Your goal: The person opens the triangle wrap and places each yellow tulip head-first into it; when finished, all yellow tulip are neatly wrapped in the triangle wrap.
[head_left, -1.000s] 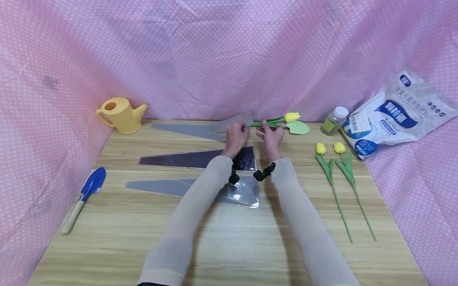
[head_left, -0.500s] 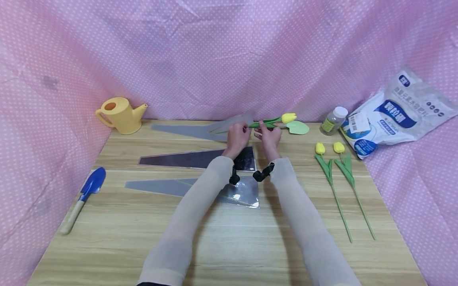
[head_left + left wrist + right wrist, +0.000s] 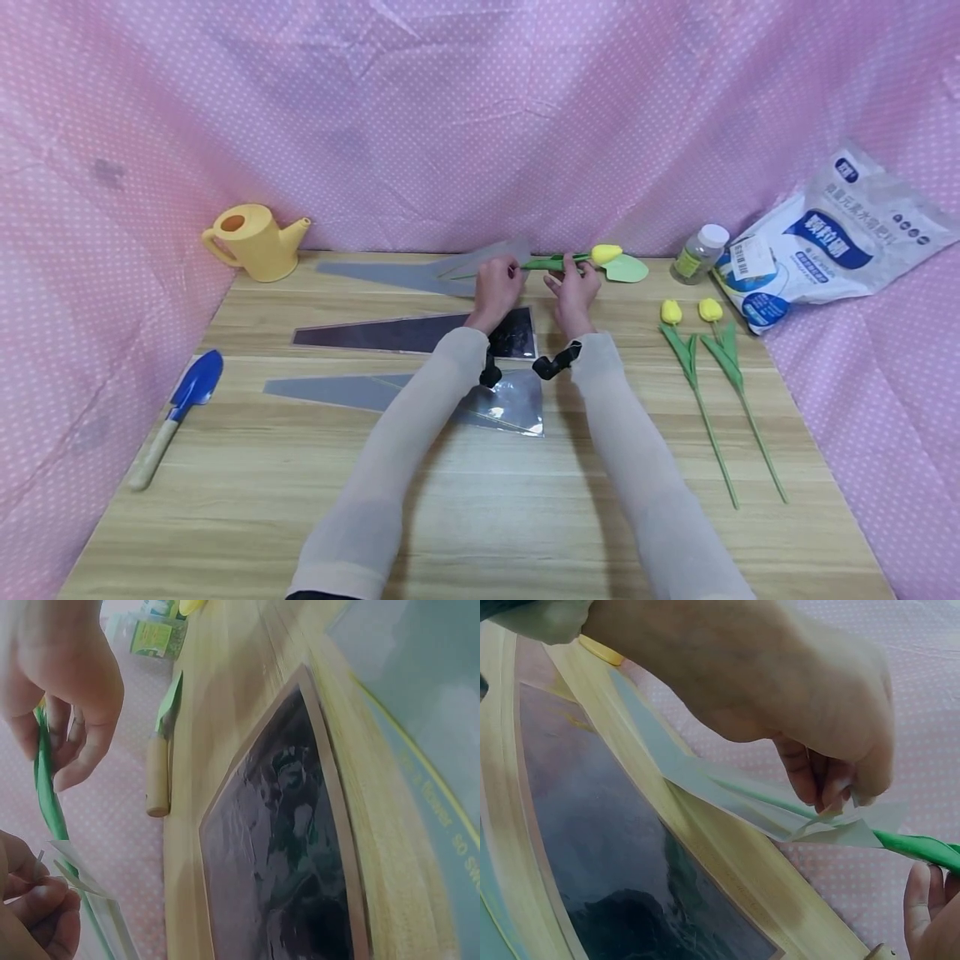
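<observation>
My left hand (image 3: 498, 287) pinches the opening edge of a grey, partly clear tapered flower sleeve (image 3: 397, 273) at the back of the table. Inside that sleeve runs the green stem of a yellow tulip (image 3: 606, 254), its bloom and leaves sticking out to the right. Just below the bloom, my right hand (image 3: 576, 292) grips the tulip by its leaves (image 3: 46, 795). In the right wrist view, the lifted mouth of the sleeve (image 3: 742, 802) shows with the stem within. A dark sleeve (image 3: 375, 335) and another grey one (image 3: 322, 390) lie nearer me.
Two yellow tulips (image 3: 671, 312) lie at the right, below a capped bottle (image 3: 699, 254) and a white bag (image 3: 810, 250). A green trowel (image 3: 626, 268) lies behind the held tulip. At the left are a yellow watering can (image 3: 255, 243) and a blue trowel (image 3: 197, 379).
The tulip has shifted slightly left and its bloom sits lower. My right hand moved left with it, then back right toward the bloom. My left hand stays at the sleeve's mouth.
</observation>
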Tool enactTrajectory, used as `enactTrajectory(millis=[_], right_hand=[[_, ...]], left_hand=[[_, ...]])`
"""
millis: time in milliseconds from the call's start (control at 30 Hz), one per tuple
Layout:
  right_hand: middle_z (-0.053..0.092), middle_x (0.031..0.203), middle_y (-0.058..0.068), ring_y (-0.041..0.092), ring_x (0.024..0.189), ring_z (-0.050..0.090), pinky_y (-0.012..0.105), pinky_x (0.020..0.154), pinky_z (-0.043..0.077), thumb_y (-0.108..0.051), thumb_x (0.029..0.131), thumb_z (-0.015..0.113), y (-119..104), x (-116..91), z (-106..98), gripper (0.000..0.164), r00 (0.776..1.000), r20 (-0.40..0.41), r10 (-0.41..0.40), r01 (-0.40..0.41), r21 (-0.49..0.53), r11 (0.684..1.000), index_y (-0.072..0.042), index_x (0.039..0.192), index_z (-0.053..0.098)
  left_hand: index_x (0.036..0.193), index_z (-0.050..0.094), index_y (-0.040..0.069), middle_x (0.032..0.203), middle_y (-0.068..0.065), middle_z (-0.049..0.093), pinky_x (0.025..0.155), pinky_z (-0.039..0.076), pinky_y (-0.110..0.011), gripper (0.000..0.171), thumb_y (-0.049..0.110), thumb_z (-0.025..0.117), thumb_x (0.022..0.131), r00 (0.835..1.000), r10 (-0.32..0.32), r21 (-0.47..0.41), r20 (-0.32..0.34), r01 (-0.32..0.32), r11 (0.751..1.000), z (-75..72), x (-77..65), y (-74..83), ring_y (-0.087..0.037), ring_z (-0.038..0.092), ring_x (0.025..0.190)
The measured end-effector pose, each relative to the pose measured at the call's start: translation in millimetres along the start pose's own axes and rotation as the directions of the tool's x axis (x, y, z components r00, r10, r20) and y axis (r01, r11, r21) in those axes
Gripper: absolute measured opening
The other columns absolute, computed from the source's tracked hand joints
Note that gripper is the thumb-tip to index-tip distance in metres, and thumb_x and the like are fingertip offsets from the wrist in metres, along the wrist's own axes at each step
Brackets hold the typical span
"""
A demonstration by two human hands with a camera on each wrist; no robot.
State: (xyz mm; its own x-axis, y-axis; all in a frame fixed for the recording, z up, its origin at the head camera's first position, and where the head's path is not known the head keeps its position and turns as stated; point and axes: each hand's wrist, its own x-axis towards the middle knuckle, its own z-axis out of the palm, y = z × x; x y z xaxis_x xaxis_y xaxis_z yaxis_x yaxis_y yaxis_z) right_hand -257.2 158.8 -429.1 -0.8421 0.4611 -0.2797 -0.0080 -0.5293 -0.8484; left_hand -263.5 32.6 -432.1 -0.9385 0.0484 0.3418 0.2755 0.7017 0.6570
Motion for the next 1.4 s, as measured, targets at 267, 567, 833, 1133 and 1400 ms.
enactTrajectory(millis=[267, 567, 833, 1133, 1400], right_hand=[[0.063, 0.097, 0.006, 0.012, 0.069, 0.067, 0.023, 0.062, 0.059, -0.016, 0.096, 0.057, 1.5, -2.4, 3.9, 0.014, 0.999, 0.049, 0.019, -0.017, -0.04, 0.999, -0.004, 0.103, 0.06], [0.06, 0.1, 0.003, 0.014, 0.071, 0.067, 0.024, 0.056, 0.058, -0.022, 0.098, 0.054, 0.3, -5.3, 3.8, 0.013, 0.997, 0.065, 0.036, -0.034, -0.034, 0.999, -0.012, 0.106, 0.051], [0.063, 0.091, 0.002, 0.015, 0.071, 0.068, 0.023, 0.054, 0.057, -0.018, 0.095, 0.059, 0.7, -5.1, 3.0, 0.011, 1.0, -0.021, 0.018, -0.018, 0.011, 1.0, -0.014, 0.09, 0.051], [0.066, 0.085, 0.002, 0.016, 0.068, 0.07, 0.025, 0.058, 0.058, -0.013, 0.092, 0.063, 3.8, -3.9, 6.4, 0.013, 0.999, 0.003, 0.043, -0.043, -0.022, 0.999, -0.012, 0.086, 0.052], [0.067, 0.085, 0.001, 0.012, 0.067, 0.07, 0.024, 0.056, 0.058, -0.018, 0.092, 0.065, -1.3, -6.0, 7.9, 0.009, 0.996, 0.013, 0.087, -0.088, 0.033, 0.996, -0.013, 0.092, 0.058]], left_hand=[[0.087, 0.073, 0.006, 0.083, -0.006, 0.073, 0.067, 0.052, -0.029, 0.015, 0.01, 0.058, 0.088, 1.0, 0.004, -0.005, 0.008, -0.004, 1.0, 1.5, 0.6, 2.5, -0.019, 0.065, 0.073], [0.09, 0.073, 0.005, 0.087, -0.008, 0.074, 0.07, 0.054, -0.03, 0.016, 0.009, 0.058, 0.088, 1.0, 0.006, -0.02, 0.001, -0.006, 1.0, -0.1, 0.5, 2.1, -0.02, 0.067, 0.077], [0.089, 0.073, 0.005, 0.087, -0.008, 0.075, 0.072, 0.055, -0.031, 0.016, 0.009, 0.058, 0.088, 1.0, 0.011, -0.011, -0.002, -0.011, 1.0, -1.8, 0.7, 2.8, -0.021, 0.068, 0.077], [0.089, 0.073, 0.005, 0.086, -0.008, 0.074, 0.07, 0.054, -0.03, 0.015, 0.01, 0.059, 0.088, 0.999, 0.034, 0.007, 0.004, -0.034, 0.999, -4.1, -0.2, 6.9, -0.02, 0.067, 0.076], [0.088, 0.073, 0.006, 0.082, -0.006, 0.074, 0.066, 0.052, -0.029, 0.016, 0.01, 0.058, 0.089, 0.999, 0.042, 0.004, 0.002, -0.042, 0.999, -4.0, 0.4, 7.2, -0.019, 0.065, 0.072]])
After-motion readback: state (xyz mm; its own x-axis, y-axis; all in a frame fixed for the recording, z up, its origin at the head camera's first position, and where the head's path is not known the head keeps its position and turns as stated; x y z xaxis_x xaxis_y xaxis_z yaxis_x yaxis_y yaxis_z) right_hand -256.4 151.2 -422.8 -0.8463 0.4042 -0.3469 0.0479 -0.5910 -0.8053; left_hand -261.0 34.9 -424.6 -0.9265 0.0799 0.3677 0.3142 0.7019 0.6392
